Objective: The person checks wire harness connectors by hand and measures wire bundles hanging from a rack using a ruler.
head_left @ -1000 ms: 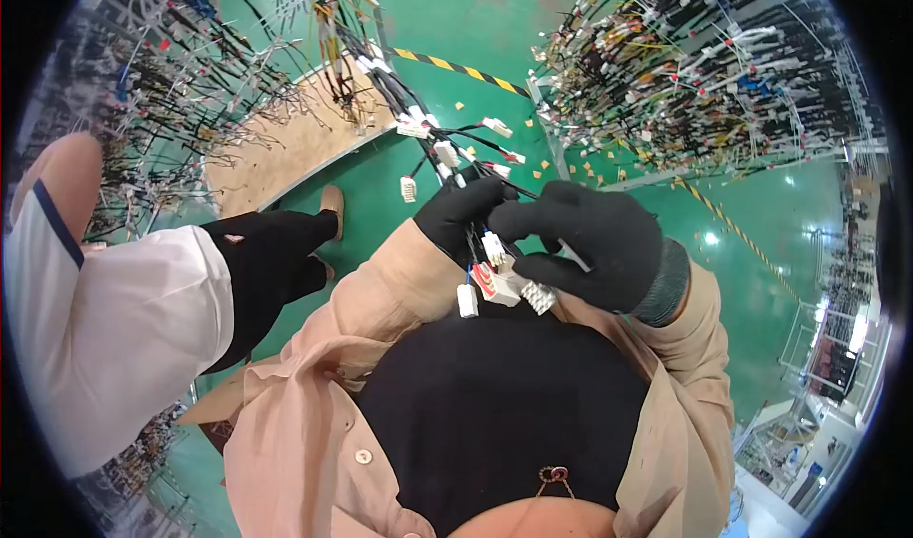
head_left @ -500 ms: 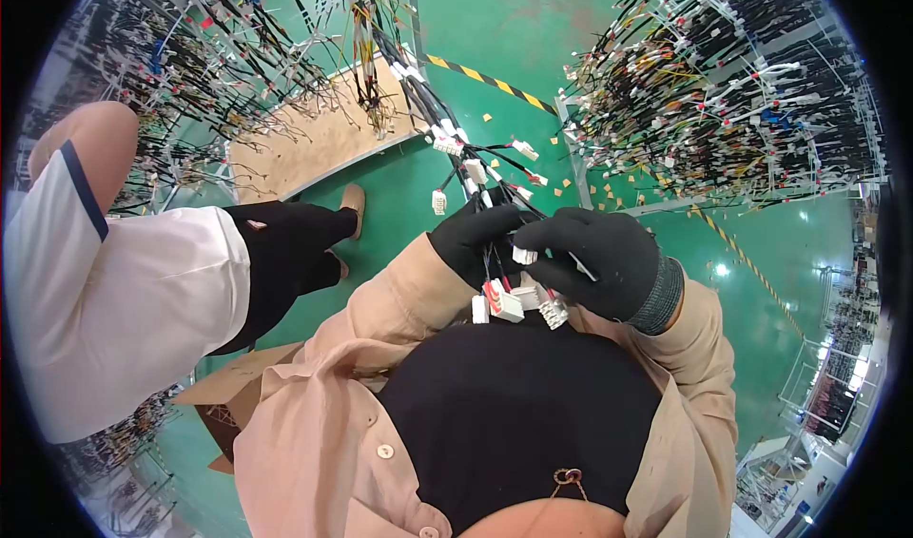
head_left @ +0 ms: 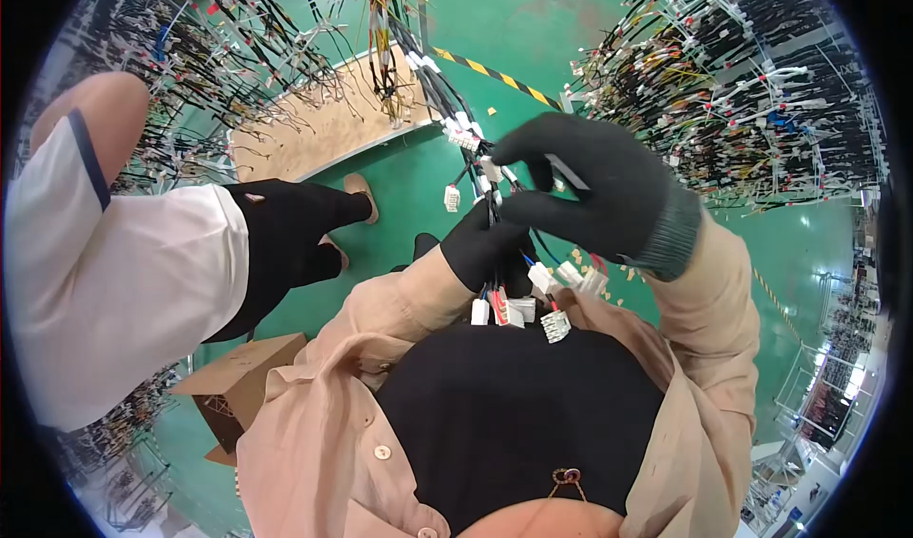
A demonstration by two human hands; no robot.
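My left hand, in a black glove, is wrapped round a bundle of black wires that runs up to the rack at the top. Below it hang several white connectors, among them a red-and-white one and a ridged one. My right hand, also gloved, is beside the bundle with thumb and forefinger curved round a white connector. A thin metallic strip lies across its palm; what it belongs to is hidden. Another connector hangs at the left of the bundle.
A person in a white top stands at the left. Dense wire racks fill the upper right and upper left. A wooden board lies under hanging wires. An open cardboard box is at the lower left, and striped tape crosses the green floor.
My right hand has moved up along the bundle from the lower connectors, and its thumb and forefinger have spread. Some connectors now hang free to the right. My left hand still grips the wires.
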